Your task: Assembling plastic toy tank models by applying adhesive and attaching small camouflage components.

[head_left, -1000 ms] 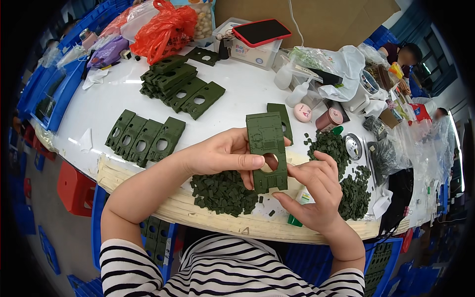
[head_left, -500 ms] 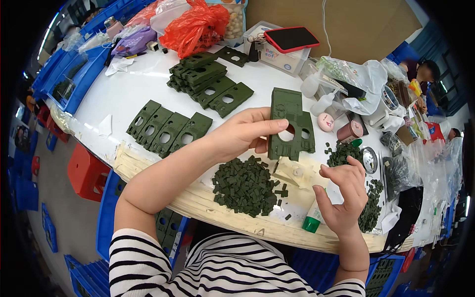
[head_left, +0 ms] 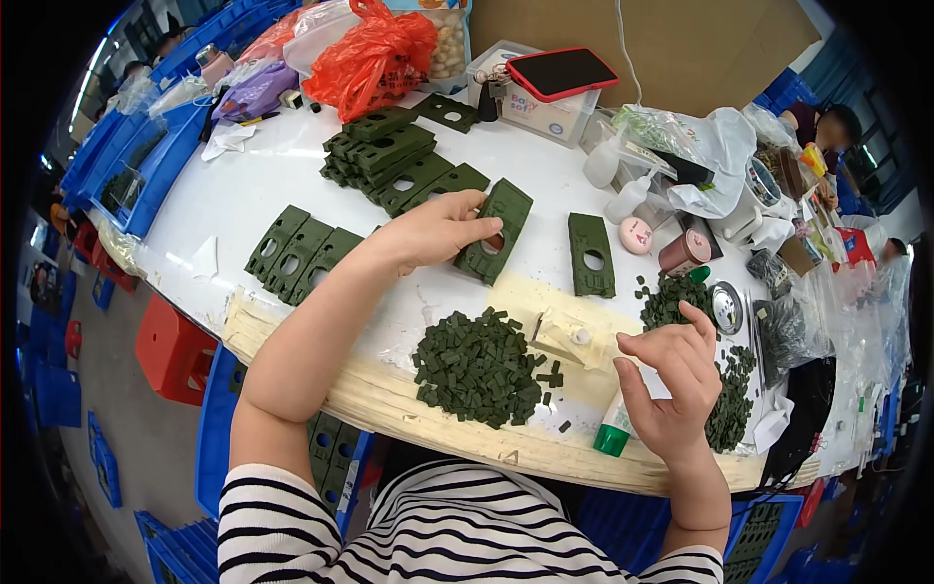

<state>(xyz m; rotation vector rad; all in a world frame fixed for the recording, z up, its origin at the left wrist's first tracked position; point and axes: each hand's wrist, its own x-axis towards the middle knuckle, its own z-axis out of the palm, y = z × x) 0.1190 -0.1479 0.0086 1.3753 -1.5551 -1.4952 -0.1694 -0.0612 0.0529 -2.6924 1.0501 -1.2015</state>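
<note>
My left hand (head_left: 438, 234) grips a dark green plastic model tank hull (head_left: 502, 226) with a round hole, thumb on top and fingers beneath, tilted above the table. A similar hull (head_left: 589, 273) lies alone to its right. Several more (head_left: 282, 248) stand in a row on the left, partly behind my left hand, and a stack of them (head_left: 379, 156) lies beyond. My right hand (head_left: 673, 384) hovers with bent fingers, thumb and index tips apart, over a white tube with a green cap (head_left: 611, 440). Beside it sit a cream-coloured block-shaped fixture (head_left: 569, 336) and a heap of small green pieces (head_left: 477, 370).
More small green pieces (head_left: 671, 302) lie on the right near a round metal lid (head_left: 726, 310). White squeeze bottles (head_left: 628, 198), a spool (head_left: 685, 251) and plastic bags (head_left: 715, 161) crowd the right rear. A red-cased phone (head_left: 562, 74) rests on a clear box (head_left: 540, 112).
My left hand has moved left with one hull, which is now tilted. The other hull, formerly behind it, now shows whole on the table. My right hand has barely moved.
</note>
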